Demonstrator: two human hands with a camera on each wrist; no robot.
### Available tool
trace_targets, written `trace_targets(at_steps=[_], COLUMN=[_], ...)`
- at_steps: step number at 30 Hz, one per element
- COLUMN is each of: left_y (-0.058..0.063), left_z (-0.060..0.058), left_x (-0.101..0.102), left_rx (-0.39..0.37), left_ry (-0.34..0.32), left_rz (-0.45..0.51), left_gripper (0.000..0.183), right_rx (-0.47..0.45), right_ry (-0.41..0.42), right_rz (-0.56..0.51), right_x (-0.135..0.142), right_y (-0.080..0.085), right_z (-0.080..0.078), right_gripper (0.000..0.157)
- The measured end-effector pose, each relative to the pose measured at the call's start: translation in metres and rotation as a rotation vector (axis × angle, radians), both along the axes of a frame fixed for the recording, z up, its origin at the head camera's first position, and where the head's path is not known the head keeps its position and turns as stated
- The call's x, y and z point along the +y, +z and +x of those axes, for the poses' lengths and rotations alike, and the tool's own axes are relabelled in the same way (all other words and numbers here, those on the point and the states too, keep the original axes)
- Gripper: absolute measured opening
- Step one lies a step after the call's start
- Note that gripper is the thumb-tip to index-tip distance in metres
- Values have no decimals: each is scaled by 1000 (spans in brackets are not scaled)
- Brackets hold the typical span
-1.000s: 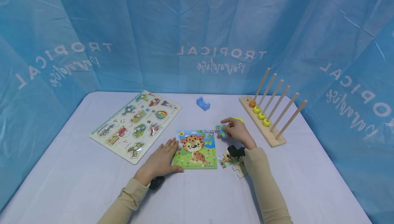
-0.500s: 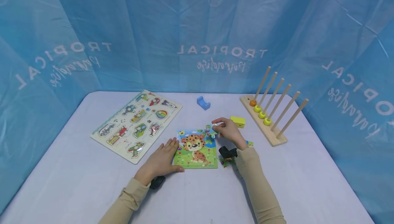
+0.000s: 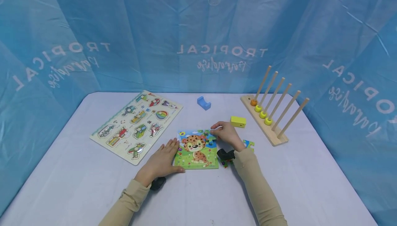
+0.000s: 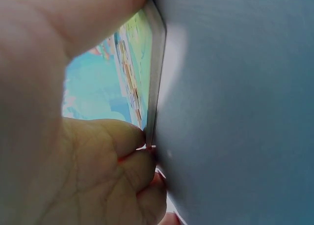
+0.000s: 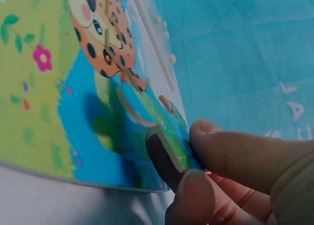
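A leopard jigsaw board (image 3: 198,153) lies flat in the middle of the table. My left hand (image 3: 162,158) rests along its left edge, fingers extended and thumb by the lower left corner; the left wrist view has the thumb and fingers around the board's edge. At the upper right corner, my right hand (image 3: 227,133) pinches a blue-green jigsaw piece (image 5: 169,131) between thumb and fingers. In the right wrist view that piece is tilted over the board's picture. More loose jigsaw pieces (image 3: 249,144) lie right of the board, partly hidden under my right wrist.
A peg puzzle board (image 3: 124,139) with vehicle pictures lies at the left. Behind the leopard board sit a blue curved block (image 3: 203,103) and a yellow block (image 3: 238,121). A wooden peg stand (image 3: 258,117) with upright rods and beads stands at the right.
My right hand has moved left with the jigsaw piece, from beside the board to over its upper right corner. The yellow block has come into fuller view. My left hand stays in place.
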State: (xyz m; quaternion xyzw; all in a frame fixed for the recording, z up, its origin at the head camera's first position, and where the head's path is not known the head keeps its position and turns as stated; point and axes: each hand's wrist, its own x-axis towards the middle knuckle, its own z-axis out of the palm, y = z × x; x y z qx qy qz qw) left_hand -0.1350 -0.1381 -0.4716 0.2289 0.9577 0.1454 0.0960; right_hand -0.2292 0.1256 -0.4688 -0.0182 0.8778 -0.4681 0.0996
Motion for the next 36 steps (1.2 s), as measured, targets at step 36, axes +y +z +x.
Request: trace_targets(at_steps=[36], left_y=[1], left_z=[2], left_x=[-1], left_rx=[23], left_ry=[-8], left_rz=[10], left_gripper=[102], right_rx=[105], right_ry=[-61], right_rz=[196], right_x=[-19], right_y=[-5], right_z=[10], right_gripper=[24])
